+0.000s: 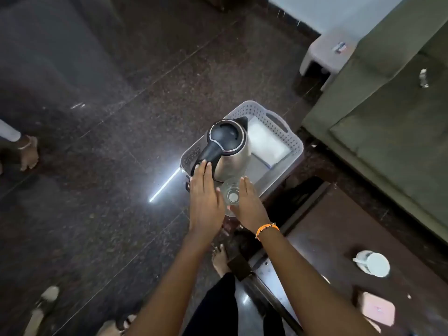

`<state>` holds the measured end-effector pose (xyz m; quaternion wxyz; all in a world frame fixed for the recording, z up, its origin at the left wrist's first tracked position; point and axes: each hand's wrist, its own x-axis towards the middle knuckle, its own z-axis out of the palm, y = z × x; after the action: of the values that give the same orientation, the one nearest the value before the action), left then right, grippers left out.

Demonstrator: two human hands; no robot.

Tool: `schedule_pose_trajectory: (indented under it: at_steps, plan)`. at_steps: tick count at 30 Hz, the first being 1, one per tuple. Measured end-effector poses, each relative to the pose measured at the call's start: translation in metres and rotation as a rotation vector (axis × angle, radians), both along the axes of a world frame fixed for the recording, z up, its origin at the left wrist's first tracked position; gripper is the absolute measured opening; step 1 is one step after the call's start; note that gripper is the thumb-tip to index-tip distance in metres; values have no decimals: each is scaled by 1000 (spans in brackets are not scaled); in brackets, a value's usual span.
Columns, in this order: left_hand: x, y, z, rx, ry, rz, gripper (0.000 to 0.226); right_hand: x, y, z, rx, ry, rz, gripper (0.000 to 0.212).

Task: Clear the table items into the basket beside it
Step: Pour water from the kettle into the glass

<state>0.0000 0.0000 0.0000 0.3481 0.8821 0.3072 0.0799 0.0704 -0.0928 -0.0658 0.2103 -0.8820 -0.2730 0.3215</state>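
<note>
A grey perforated plastic basket [286,132] stands on the dark floor beside the table. Inside it are a steel electric kettle [232,156] with a black lid and handle, and a white folded cloth [265,141]. A clear drinking glass [232,194] sits upright at the basket's near edge, between my two hands. My left hand [206,200] is flat with fingers spread, its fingertips touching the kettle's handle. My right hand [249,204], with an orange wristband, lies open against the glass's right side. A white mug [373,263] and a pink flat item [378,309] remain on the dark wooden table [327,238].
A green sofa [388,105] fills the right side, with a white plastic stool [324,52] behind it. Another person's foot [29,154] is at the left edge. Sandals [43,309] lie at the bottom left. My own foot [220,260] stands near the table's corner.
</note>
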Motion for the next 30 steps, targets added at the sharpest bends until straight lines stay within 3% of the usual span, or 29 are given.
schedule_pose_trajectory:
  at_steps: [7, 14, 19, 24, 30]
  plan:
    - [21, 30, -18, -133, -29, 82, 68, -3, 18, -26, -40, -67, -150, 94]
    - [47, 79, -27, -445, 132, 205, 34, 0, 22, -32, 62, 14, -405, 92]
    - [43, 77, -30, -653, -40, 237, 23, 1, 19, -31, 126, -27, -485, 79]
    - [40, 67, -23, -598, -139, 252, 18, 1, -3, -18, 235, -125, -530, 85]
    - [21, 45, 5, -354, -147, 155, 22, -5, -53, 20, 376, -220, -598, 87]
